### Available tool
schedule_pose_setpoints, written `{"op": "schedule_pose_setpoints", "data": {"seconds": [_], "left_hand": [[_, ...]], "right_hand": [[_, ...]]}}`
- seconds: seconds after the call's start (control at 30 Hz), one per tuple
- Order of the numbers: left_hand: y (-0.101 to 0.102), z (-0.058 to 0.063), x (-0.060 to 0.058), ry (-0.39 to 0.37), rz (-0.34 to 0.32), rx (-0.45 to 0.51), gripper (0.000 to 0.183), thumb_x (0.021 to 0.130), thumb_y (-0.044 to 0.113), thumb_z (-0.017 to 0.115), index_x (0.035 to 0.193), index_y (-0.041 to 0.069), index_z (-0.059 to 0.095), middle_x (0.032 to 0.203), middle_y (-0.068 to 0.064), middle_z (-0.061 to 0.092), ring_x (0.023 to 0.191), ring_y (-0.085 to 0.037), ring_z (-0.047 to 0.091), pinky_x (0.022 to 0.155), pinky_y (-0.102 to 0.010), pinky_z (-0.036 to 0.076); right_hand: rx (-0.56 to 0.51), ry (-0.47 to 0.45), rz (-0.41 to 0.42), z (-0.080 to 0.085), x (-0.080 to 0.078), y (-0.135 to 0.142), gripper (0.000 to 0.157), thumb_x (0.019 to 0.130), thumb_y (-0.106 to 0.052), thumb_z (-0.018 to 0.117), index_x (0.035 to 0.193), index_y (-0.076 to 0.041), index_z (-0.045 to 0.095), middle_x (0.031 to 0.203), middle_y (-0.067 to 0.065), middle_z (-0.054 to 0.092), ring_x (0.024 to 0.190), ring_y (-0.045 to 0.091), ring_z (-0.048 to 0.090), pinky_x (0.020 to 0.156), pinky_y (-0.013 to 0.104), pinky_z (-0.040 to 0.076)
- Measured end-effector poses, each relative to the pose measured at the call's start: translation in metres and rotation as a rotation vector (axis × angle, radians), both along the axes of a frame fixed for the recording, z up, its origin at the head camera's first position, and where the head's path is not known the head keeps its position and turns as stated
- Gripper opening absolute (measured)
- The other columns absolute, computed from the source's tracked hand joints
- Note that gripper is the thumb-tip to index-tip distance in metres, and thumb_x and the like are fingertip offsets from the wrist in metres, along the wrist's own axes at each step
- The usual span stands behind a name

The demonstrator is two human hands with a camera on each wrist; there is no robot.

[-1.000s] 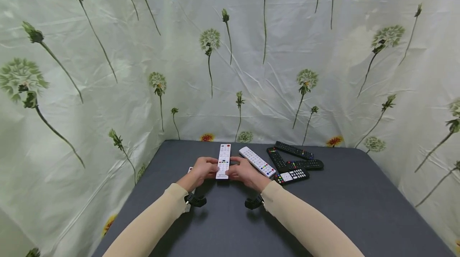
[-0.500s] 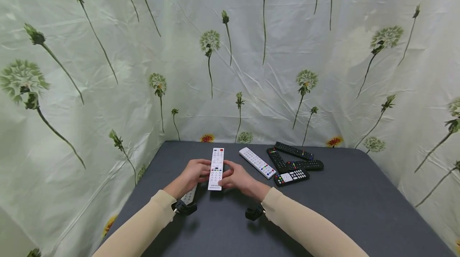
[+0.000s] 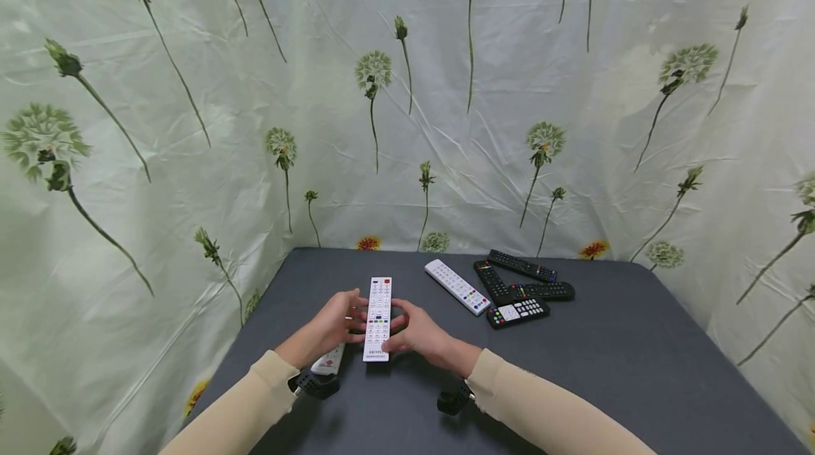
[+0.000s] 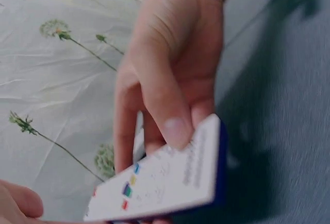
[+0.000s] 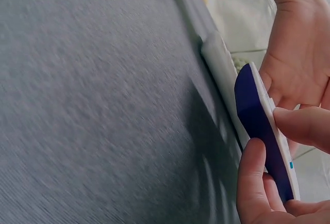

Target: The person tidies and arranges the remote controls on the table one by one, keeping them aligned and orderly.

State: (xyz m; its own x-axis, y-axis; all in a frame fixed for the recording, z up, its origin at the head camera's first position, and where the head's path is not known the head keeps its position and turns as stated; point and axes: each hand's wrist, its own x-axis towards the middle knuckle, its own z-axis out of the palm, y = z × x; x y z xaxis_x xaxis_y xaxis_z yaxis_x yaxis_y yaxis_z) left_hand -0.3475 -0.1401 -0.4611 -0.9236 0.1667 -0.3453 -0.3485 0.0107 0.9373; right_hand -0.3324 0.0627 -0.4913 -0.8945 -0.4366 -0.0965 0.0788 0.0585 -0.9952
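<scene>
A white remote control (image 3: 378, 324) with a dark blue back hangs over the grey table between the two hands. My right hand (image 3: 420, 335) pinches its lower right side, thumb on the button face near the printed end and fingers underneath. The right wrist view shows this grip around the blue back (image 5: 260, 126). On the other side, my left hand (image 3: 327, 324) has its fingers extended against the remote's left edge, thumb lifted off it. Its palm (image 5: 299, 64) faces the remote in the right wrist view. Another white remote (image 3: 328, 361) lies on the table, partly hidden by the left hand.
Right of the hands lies a long white remote (image 3: 457, 287). Several black remotes are grouped beside it, including one with a white button pad (image 3: 518, 313) and one along the back (image 3: 522, 266). A flower-patterned curtain (image 3: 318, 87) stands behind the table (image 3: 605, 356).
The held remote has come toward the person and slightly left with both hands. The left hand's fingers have spread. More of the white remote near the left hand shows.
</scene>
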Motion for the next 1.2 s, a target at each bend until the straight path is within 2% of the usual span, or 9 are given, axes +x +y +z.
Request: {"op": "schedule_pose_setpoints", "data": {"seconds": [0.2, 0.3, 0.4, 0.47, 0.53, 0.83, 1.2], "left_hand": [[0.001, 0.005, 0.012, -0.063, 0.006, 0.042, 0.058, 0.106, 0.036, 0.03, 0.139, -0.011, 0.042, 0.123, -0.027, 0.046, 0.103, -0.04, 0.05, 0.084, -0.05, 0.048], [0.003, 0.006, 0.019, -0.071, -0.004, 0.071, 0.062, 0.106, 0.036, 0.028, 0.141, -0.014, 0.036, 0.137, -0.032, 0.04, 0.12, -0.048, 0.044, 0.095, -0.058, 0.043], [0.005, 0.005, 0.024, -0.078, -0.033, 0.101, 0.068, 0.106, 0.036, 0.026, 0.147, -0.018, 0.024, 0.153, -0.036, 0.023, 0.141, -0.052, 0.024, 0.109, -0.066, 0.028], [0.006, 0.004, 0.026, -0.079, -0.044, 0.124, 0.07, 0.106, 0.036, 0.024, 0.149, -0.019, 0.015, 0.157, -0.038, 0.011, 0.147, -0.052, 0.009, 0.113, -0.068, 0.017], [0.006, 0.002, 0.028, -0.071, -0.041, 0.144, 0.072, 0.107, 0.035, 0.023, 0.15, -0.021, 0.008, 0.157, -0.04, 0.004, 0.147, -0.052, 0.001, 0.115, -0.067, 0.01], [0.001, -0.006, 0.029, -0.048, 0.03, 0.24, 0.069, 0.107, 0.032, 0.02, 0.152, -0.018, 0.005, 0.158, -0.039, 0.007, 0.148, -0.051, 0.006, 0.118, -0.063, 0.007], [-0.001, -0.009, 0.03, -0.041, 0.075, 0.233, 0.069, 0.108, 0.035, 0.024, 0.154, -0.015, 0.011, 0.16, -0.035, 0.013, 0.148, -0.048, 0.013, 0.117, -0.063, 0.012]], "right_hand": [[-0.039, -0.035, -0.014, -0.001, 0.011, -0.007, 0.093, 0.074, 0.014, 0.076, 0.154, -0.001, 0.031, 0.108, 0.021, 0.059, 0.08, 0.022, 0.068, 0.07, 0.04, 0.061], [-0.034, -0.056, -0.016, 0.0, 0.018, -0.009, 0.088, 0.079, 0.009, 0.076, 0.154, 0.0, 0.03, 0.107, 0.02, 0.06, 0.079, 0.021, 0.068, 0.071, 0.041, 0.061], [-0.028, -0.091, -0.028, 0.0, 0.024, -0.011, 0.083, 0.084, 0.001, 0.074, 0.154, 0.0, 0.03, 0.106, 0.018, 0.061, 0.077, 0.021, 0.068, 0.071, 0.041, 0.061], [-0.019, -0.113, -0.034, -0.001, 0.026, -0.012, 0.08, 0.086, -0.003, 0.072, 0.153, 0.001, 0.03, 0.106, 0.018, 0.061, 0.076, 0.021, 0.068, 0.069, 0.04, 0.061], [-0.016, -0.129, -0.04, -0.002, 0.027, -0.013, 0.077, 0.087, -0.004, 0.071, 0.153, 0.003, 0.031, 0.106, 0.018, 0.06, 0.075, 0.022, 0.068, 0.069, 0.04, 0.061], [0.012, -0.154, -0.043, -0.005, 0.025, -0.012, 0.072, 0.087, -0.007, 0.067, 0.151, 0.006, 0.034, 0.108, 0.017, 0.063, 0.074, 0.023, 0.067, 0.071, 0.04, 0.061], [-0.028, -0.15, -0.051, -0.006, 0.022, -0.014, 0.069, 0.087, -0.004, 0.066, 0.149, 0.009, 0.036, 0.105, 0.018, 0.062, 0.077, 0.023, 0.068, 0.075, 0.041, 0.06]]}}
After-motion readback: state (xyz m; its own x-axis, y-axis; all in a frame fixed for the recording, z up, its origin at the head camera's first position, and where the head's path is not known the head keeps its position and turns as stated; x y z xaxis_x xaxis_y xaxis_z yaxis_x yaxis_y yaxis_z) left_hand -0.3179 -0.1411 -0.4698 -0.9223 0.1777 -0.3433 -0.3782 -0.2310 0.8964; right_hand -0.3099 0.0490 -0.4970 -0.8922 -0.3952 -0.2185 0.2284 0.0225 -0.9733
